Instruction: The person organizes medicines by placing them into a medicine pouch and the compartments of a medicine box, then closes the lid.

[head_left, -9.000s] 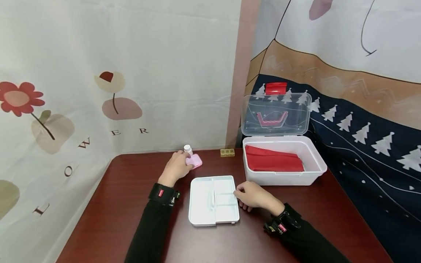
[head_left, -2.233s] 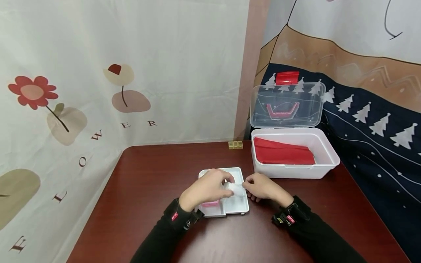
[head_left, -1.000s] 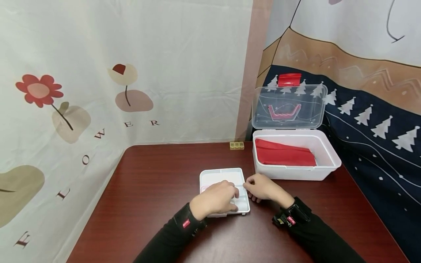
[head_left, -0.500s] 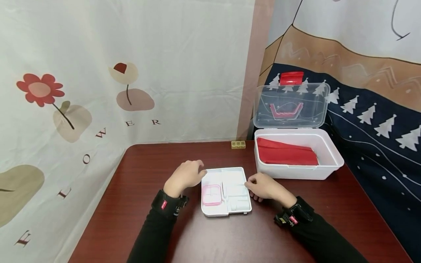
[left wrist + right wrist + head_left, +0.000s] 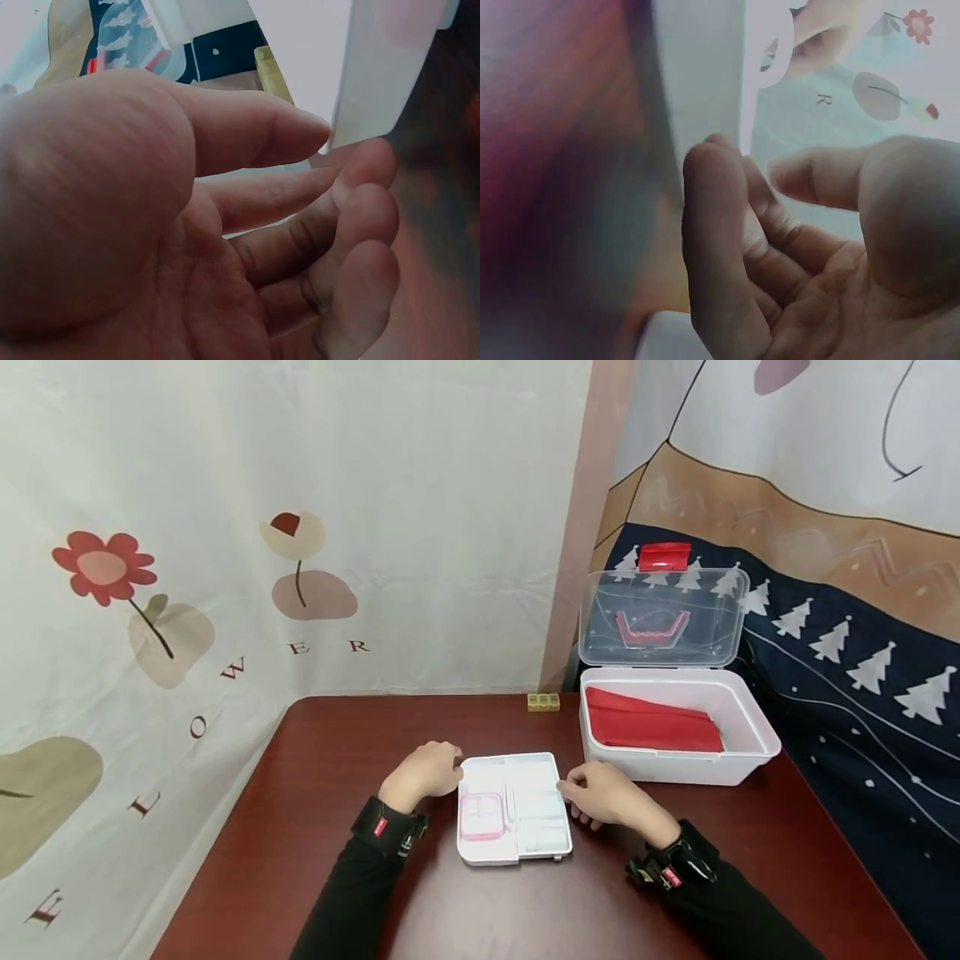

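A shallow white compartment box (image 5: 495, 853) lies on the table between the hands. A small pink-rimmed case (image 5: 482, 817) sits in its left compartment. Something white (image 5: 542, 842), faint against the box, lies in the front right compartment. My left hand (image 5: 426, 771) is at the box's far left edge; in the left wrist view its thumb meets the box's corner, with curled fingertips just beneath. My right hand (image 5: 609, 795) holds the right edge, thumb over the rim and curled fingers (image 5: 712, 187) along the outer wall.
Behind the right hand stands a white bin (image 5: 675, 768) with red cloth (image 5: 651, 722) inside and its clear lid (image 5: 663, 618) raised. A small yellow divided block (image 5: 543, 702) sits at the table's back edge. Patterned curtains (image 5: 435, 527) hang close behind.
The left hand has gone from the pink case and white bottle at the back, over the box, to its left edge. The pink case is now inside. The right hand keeps its place.
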`<action>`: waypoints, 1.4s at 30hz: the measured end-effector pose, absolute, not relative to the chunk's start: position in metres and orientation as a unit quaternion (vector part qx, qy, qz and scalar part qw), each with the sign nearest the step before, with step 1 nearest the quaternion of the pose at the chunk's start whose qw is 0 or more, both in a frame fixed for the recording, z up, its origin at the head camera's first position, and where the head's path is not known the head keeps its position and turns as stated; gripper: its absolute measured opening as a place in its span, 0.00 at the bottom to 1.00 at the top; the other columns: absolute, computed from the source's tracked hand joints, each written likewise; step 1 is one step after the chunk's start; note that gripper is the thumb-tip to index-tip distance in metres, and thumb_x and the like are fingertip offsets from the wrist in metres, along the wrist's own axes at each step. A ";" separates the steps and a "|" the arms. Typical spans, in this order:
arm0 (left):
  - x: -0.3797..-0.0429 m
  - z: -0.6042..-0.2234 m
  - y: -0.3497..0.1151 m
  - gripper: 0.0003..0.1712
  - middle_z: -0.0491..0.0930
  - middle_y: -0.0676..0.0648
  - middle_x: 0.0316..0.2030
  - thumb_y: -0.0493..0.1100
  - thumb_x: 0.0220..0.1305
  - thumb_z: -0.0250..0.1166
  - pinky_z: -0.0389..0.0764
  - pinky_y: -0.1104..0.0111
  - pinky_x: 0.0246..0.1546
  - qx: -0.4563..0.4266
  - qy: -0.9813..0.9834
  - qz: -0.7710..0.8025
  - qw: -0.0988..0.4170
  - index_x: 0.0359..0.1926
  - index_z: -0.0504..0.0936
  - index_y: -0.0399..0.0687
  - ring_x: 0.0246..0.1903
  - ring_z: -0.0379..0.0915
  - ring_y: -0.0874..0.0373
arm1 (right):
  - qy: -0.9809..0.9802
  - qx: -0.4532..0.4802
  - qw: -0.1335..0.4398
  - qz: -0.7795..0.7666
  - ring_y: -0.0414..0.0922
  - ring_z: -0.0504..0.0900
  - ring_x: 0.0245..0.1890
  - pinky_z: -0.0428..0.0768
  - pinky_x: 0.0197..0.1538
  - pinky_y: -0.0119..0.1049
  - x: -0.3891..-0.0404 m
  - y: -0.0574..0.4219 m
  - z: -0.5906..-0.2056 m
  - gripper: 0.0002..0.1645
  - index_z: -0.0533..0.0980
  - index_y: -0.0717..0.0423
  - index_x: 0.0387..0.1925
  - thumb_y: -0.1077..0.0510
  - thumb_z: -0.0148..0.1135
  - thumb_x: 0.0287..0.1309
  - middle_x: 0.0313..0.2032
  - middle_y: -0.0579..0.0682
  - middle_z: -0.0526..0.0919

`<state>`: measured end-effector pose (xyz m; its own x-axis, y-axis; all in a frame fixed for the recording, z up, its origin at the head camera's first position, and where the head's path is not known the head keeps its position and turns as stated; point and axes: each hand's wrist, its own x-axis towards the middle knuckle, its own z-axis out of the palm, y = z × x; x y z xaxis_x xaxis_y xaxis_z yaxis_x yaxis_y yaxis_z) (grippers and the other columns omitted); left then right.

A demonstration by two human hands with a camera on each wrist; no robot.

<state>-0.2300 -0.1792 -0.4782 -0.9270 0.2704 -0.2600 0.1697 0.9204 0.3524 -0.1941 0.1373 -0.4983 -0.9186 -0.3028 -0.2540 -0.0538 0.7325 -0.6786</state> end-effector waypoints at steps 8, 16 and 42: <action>-0.228 -0.478 -0.178 0.24 0.87 0.39 0.65 0.43 0.77 0.63 0.82 0.47 0.69 0.113 0.967 0.167 0.154 0.67 0.86 0.38 0.64 0.84 0.44 | 0.922 -0.149 0.153 -0.323 0.42 0.81 0.17 0.81 0.26 0.36 -0.201 0.122 -0.472 0.20 0.83 0.54 0.27 0.50 0.64 0.77 0.18 0.47 0.81; -0.230 -0.479 -0.174 0.10 0.81 0.47 0.31 0.43 0.74 0.67 0.77 0.57 0.41 0.121 0.970 0.146 0.156 0.33 0.86 0.46 0.33 0.73 0.52 | 0.948 -0.224 0.052 -0.221 0.41 0.78 0.24 0.76 0.34 0.38 -0.236 0.093 -0.427 0.14 0.89 0.49 0.30 0.50 0.70 0.73 0.20 0.42 0.82; -0.226 -0.482 -0.172 0.08 0.83 0.46 0.36 0.42 0.75 0.67 0.77 0.56 0.43 0.108 0.970 0.150 0.155 0.44 0.89 0.43 0.36 0.74 0.51 | 0.987 -0.105 0.086 -0.088 0.60 0.90 0.47 0.88 0.47 0.60 -0.418 0.066 -0.492 0.10 0.88 0.55 0.38 0.52 0.71 0.65 0.53 0.63 0.91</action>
